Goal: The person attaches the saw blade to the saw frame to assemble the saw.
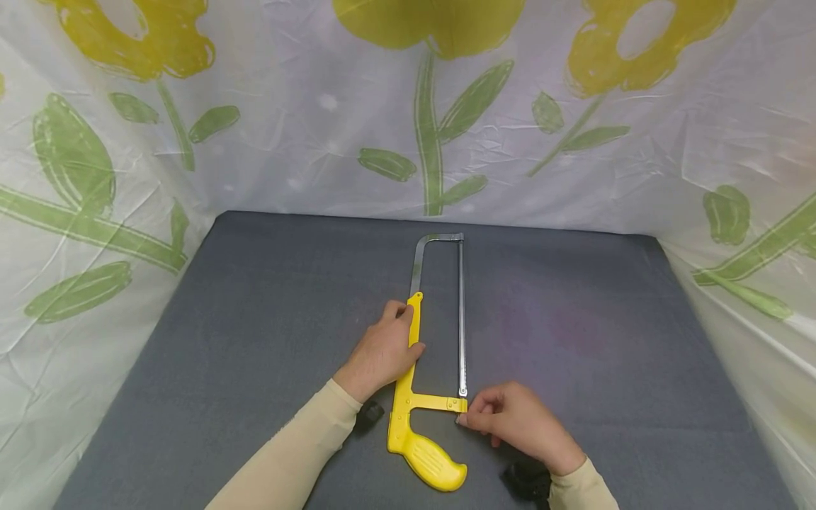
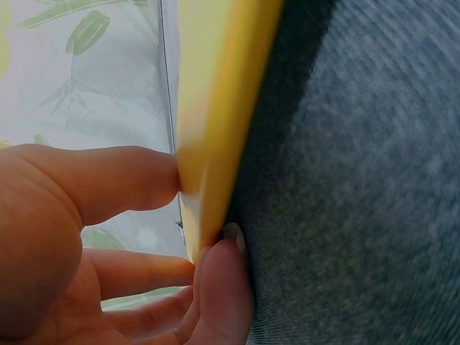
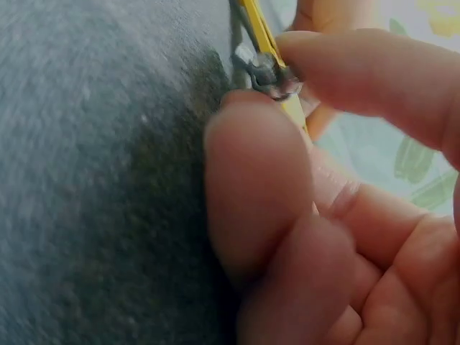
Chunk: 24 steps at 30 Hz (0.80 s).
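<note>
A hacksaw (image 1: 414,326) with a yellow grip and a grey metal front bow lies on the dark cloth, its handle toward me. Its blade (image 1: 462,319) runs along the right side of the frame. My left hand (image 1: 380,350) holds the yellow part of the frame between thumb and fingers, as the left wrist view also shows. At the blade's near end, my right hand (image 1: 519,419) pinches a small metal wing nut (image 3: 269,75) at the tip of the yellow crosspiece (image 1: 440,403). Fingertips partly cover the nut.
Dark grey cloth (image 1: 593,368) covers the table under the saw. White curtains (image 1: 287,127) with yellow flowers and green leaves hang at the back and on both sides. A black wrist strap (image 1: 528,482) shows by the right sleeve.
</note>
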### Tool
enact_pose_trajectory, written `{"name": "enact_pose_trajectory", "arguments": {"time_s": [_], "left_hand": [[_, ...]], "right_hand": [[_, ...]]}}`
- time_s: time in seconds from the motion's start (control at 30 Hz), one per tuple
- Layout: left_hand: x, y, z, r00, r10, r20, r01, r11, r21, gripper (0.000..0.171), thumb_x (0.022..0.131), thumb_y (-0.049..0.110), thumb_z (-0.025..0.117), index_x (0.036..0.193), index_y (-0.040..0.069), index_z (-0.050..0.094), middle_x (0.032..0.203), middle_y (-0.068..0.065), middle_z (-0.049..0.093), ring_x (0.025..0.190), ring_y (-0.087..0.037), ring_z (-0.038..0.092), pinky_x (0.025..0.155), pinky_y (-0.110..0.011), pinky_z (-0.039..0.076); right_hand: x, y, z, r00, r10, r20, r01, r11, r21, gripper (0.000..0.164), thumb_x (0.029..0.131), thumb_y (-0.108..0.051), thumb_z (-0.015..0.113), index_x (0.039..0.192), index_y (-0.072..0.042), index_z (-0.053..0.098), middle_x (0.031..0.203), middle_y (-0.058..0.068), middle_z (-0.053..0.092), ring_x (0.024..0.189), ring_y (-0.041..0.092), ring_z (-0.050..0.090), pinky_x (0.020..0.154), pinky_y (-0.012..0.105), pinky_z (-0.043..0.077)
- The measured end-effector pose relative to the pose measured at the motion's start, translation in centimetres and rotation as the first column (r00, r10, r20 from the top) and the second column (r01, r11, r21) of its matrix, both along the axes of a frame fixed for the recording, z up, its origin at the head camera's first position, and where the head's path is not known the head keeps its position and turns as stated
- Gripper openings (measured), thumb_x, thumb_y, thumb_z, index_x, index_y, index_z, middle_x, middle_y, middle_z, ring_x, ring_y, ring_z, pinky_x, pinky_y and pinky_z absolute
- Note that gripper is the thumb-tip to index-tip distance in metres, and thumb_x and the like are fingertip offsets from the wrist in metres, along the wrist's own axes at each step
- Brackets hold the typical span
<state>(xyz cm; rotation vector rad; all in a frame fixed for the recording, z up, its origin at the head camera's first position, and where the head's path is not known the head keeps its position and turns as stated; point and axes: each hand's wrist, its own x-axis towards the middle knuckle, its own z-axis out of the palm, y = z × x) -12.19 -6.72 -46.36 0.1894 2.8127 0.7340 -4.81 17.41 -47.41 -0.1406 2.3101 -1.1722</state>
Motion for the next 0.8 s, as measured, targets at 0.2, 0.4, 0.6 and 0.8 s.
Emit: {"name": "enact_pose_trajectory", "arguments": {"time_s": [0.2, 0.4, 0.6, 0.8], "left_hand": [[-0.02, 0.04, -0.02, 1.0, -0.006, -0.009, 0.006, 1.0, -0.007, 0.072, 0.1, 0.026, 0.079, 0.161, 0.002, 0.048, 0.157, -0.015, 0.046, 0.066, -0.018, 0.059, 0.056, -0.025, 0.048], [-0.04, 0.14, 0.03, 1.0, -0.012, -0.017, 0.012, 1.0, -0.004, 0.073, 0.1, 0.026, 0.08, 0.161, 0.002, 0.048, 0.157, -0.016, 0.047, 0.06, -0.016, 0.057, 0.054, -0.024, 0.046], [-0.2, 0.17, 0.08, 0.999, -0.03, -0.023, 0.03, 1.0, -0.001, 0.073, 0.1, 0.026, 0.08, 0.161, 0.001, 0.048, 0.156, -0.016, 0.046, 0.058, -0.017, 0.057, 0.054, -0.025, 0.047], [-0.11, 0.07, 0.04, 1.0, -0.013, 0.001, 0.013, 1.0, -0.011, 0.075, 0.1, 0.027, 0.079, 0.163, 0.002, 0.046, 0.158, -0.015, 0.045, 0.066, -0.019, 0.06, 0.06, -0.027, 0.051]], "right_hand": [[-0.07, 0.32, 0.04, 0.999, 0.038, -0.016, -0.039, 0.997, -0.07, 0.015, 0.095, -0.02, 0.083, 0.086, -0.012, 0.073, 0.066, -0.003, 0.059, 0.054, 0.014, 0.061, 0.052, 0.03, 0.054], [0.01, 0.25, 0.03, 0.999, 0.028, -0.033, -0.029, 0.998, -0.046, 0.016, 0.093, -0.018, 0.084, 0.086, -0.014, 0.071, 0.063, -0.004, 0.058, 0.051, 0.015, 0.06, 0.049, 0.03, 0.05], [0.08, 0.3, 0.3, 0.996, 0.051, -0.078, -0.05, 0.999, 0.014, 0.017, 0.094, -0.023, 0.083, 0.083, -0.018, 0.071, 0.063, -0.007, 0.058, 0.05, 0.014, 0.06, 0.049, 0.028, 0.047], [0.2, -0.23, 0.23, 0.998, -0.001, -0.064, 0.006, 0.998, 0.07, 0.039, 0.09, -0.056, 0.084, 0.075, -0.022, 0.071, 0.058, -0.009, 0.056, 0.048, 0.015, 0.059, 0.048, 0.029, 0.046]]}}
